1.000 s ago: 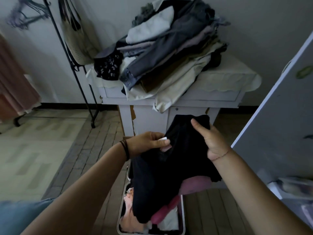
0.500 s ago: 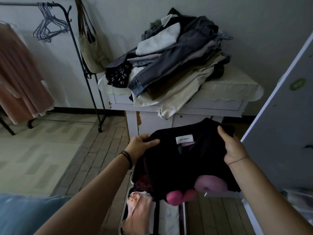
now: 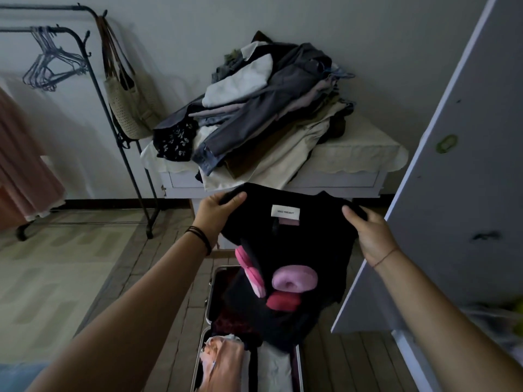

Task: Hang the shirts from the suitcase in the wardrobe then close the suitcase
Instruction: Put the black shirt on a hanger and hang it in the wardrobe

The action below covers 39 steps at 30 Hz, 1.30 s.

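Now the black shirt [image 3: 285,250] is spread out above the open suitcase [image 3: 208,304], where a second ago it was a bunched bundle held between two hands close together. The left hand [image 3: 218,215] and the right hand [image 3: 370,236] have moved apart, each to one shoulder of the shirt. The white neck label [image 3: 285,213] faces the camera between them. Both sets of fingers are clamped on the cloth. The left thumb lies over the shoulder edge, and the right fingers [image 3: 358,212] wrap the far side of the fabric.

The hem hangs down into the suitcase, and pink rolled pieces [image 3: 294,281] show against the front of the shirt. I cannot tell whether they are caught in the cloth or lying on the packed clothes below.

This likely means the shirt is oriented and ready for a hanger, so the unfolding part of the step looks done. The empty hangers [image 3: 53,66] hang on a rack [image 3: 119,142] well beyond the suitcase to its left. The wardrobe door [image 3: 452,193] stands just to the right of the suitcase. Beyond the suitcase, a surface [image 3: 368,154] carries a heap of clothes [image 3: 268,114]. Folded garments remain in the suitcase, so closing it is probably still some way off.
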Each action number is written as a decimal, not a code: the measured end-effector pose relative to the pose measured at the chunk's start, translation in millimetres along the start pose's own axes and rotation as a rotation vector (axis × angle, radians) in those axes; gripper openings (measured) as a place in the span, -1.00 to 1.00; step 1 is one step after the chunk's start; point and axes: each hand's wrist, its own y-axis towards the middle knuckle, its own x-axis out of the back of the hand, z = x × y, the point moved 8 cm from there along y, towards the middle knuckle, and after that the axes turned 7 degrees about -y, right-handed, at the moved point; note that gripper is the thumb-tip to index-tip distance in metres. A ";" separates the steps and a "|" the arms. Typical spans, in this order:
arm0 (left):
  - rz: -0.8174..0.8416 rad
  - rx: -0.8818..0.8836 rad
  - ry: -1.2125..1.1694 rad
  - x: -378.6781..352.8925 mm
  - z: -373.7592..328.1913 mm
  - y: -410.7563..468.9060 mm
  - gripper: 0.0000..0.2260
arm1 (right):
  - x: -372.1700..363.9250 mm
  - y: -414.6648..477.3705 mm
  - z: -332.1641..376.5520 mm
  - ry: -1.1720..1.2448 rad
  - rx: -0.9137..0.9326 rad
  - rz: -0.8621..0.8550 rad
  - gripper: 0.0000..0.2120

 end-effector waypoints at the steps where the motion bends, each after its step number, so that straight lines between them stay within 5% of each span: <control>1: -0.001 -0.003 0.013 -2.6 0.8 -0.1 -0.93 | 2.8 1.7 1.2 -0.005 0.005 0.001 -0.84; 12: 0.075 -0.076 0.217 -54.3 -18.4 7.2 -0.87 | 62.9 11.0 21.7 -0.093 0.050 -0.071 -0.93; 18: 0.180 0.050 0.351 -98.4 22.1 -3.6 -0.61 | 100.2 -6.3 3.7 0.087 -0.047 -0.074 -0.36; 25: 0.374 0.167 0.248 -185.9 51.7 -4.1 -0.40 | 173.5 -8.2 16.6 0.172 0.035 -0.202 -0.25; 28: 0.451 0.144 0.244 -239.3 57.6 8.0 -0.54 | 215.9 -8.6 20.3 0.169 0.026 -0.299 -0.21; 32: 0.538 0.154 0.158 -321.5 60.8 21.2 -0.85 | 277.4 -10.8 23.1 0.180 0.007 -0.446 -0.60; 36: 0.696 0.165 0.080 -408.2 61.4 25.5 -0.85 | 337.5 -15.2 38.2 0.139 0.030 -0.564 -0.14; 39: 0.787 0.154 -0.003 -467.1 54.8 21.6 -0.85 | 379.7 -26.2 53.9 0.083 0.063 -0.662 -0.11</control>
